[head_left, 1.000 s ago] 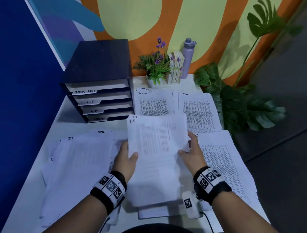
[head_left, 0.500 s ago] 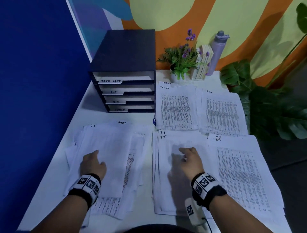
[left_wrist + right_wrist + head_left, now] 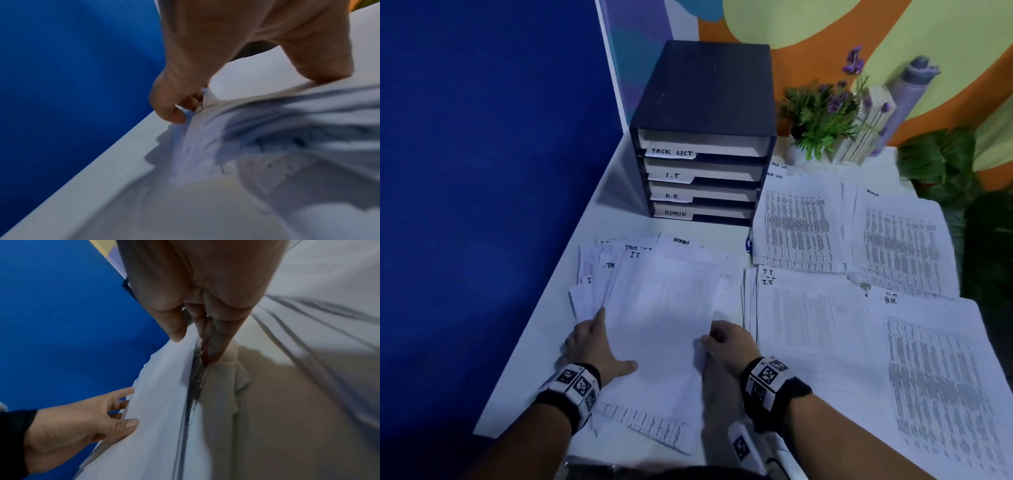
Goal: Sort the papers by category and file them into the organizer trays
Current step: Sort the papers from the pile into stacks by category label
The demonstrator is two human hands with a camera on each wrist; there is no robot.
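A dark organizer [image 3: 702,102] stands at the back with trays labelled TASK LIST, I.T, H.R. and ADMIN. In front of it lies a loose mixed pile of papers [image 3: 599,270], and its top sheet [image 3: 661,308] is marked IT. My left hand [image 3: 592,346] pinches that sheet's left edge, thumb on top and fingers [image 3: 170,110] curled under it. At the sheet's right edge, my right hand [image 3: 726,342] has its thumb above and its fingers [image 3: 213,344] below. To the right lie sorted piles: task list [image 3: 798,229], admin [image 3: 904,246], IT [image 3: 808,325] and HR [image 3: 935,377].
A blue wall [image 3: 482,205] runs close along the white table's left edge [image 3: 544,335]. At the back right stand a small potted plant [image 3: 822,116], some books [image 3: 869,126] and a lilac bottle [image 3: 914,85]. Large green leaves [image 3: 969,192] hang past the table's right side.
The IT sheet that both hands held up now lies on the IT pile. My right hand has moved left from that pile to the mixed pile. Both hands now hold its top sheet.
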